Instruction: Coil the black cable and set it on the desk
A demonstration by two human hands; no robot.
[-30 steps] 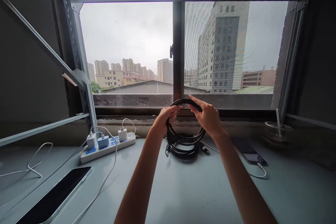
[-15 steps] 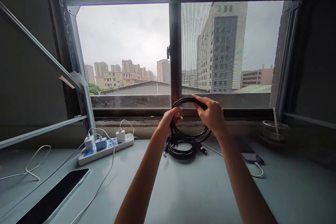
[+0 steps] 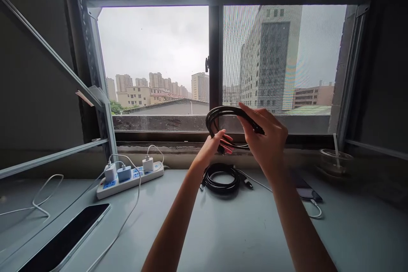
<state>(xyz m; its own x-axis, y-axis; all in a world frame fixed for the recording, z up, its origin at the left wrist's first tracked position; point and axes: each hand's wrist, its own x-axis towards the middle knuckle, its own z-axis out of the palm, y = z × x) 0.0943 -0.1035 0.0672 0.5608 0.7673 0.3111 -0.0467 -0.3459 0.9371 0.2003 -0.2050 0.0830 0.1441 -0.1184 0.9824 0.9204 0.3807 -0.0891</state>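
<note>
Both my hands hold a coiled black cable [image 3: 219,114] up in front of the window. My right hand [image 3: 267,140] grips the coil's right side with fingers wrapped over it. My left hand [image 3: 213,144] pinches the coil's lower left part, where a small reddish piece shows at the fingertips. A second coil of black cable [image 3: 220,178] lies on the grey desk [image 3: 229,229] below the hands, its plugs sticking out to the right.
A white power strip [image 3: 130,176] with three chargers sits at the left. A dark phone [image 3: 63,240] lies at the near left with white cords around it. Another phone [image 3: 306,191] on a white cord lies at the right. A glass cup with a straw [image 3: 334,159] stands far right.
Both hands have lifted the coil higher, off the coil on the desk, and tilted it flatter. My right hand has closed further round it.
</note>
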